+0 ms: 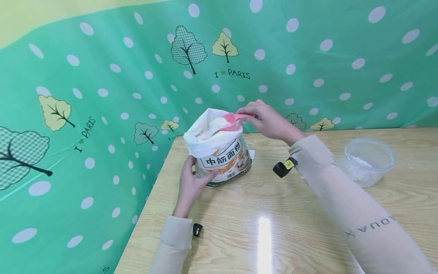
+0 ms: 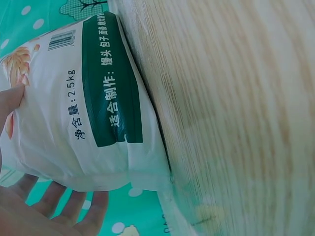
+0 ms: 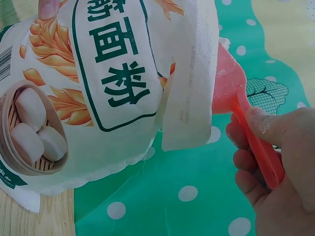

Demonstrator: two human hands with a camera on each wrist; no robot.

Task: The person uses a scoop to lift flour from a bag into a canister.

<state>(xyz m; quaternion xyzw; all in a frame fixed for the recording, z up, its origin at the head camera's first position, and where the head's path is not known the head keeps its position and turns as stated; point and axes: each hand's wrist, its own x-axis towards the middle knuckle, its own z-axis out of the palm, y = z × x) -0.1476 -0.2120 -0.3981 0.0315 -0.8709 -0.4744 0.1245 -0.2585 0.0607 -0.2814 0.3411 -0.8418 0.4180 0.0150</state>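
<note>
A green cloth [image 1: 273,87] hangs behind the wood table [image 1: 301,228]. The bag [image 1: 224,156] stands near the table's back left corner, its top wide open. To its right, near the back edge, sits a tub [image 1: 384,161], and I see white powder [image 1: 361,161] in it. The left hand [image 1: 191,185] holds the bag low down, thumb in front. The right hand [image 1: 266,120] grips a pink scoop [image 1: 231,121] of flour [image 1: 220,122] at the bag's mouth.

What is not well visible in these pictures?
Head view: depth of flour in the bag, hidden by its front.
Head view: left hand, its fingertips behind the bag.
Left wrist view: bag's top, cut off at left edge.
Right wrist view: scoop, its front hidden behind the bag.
</note>
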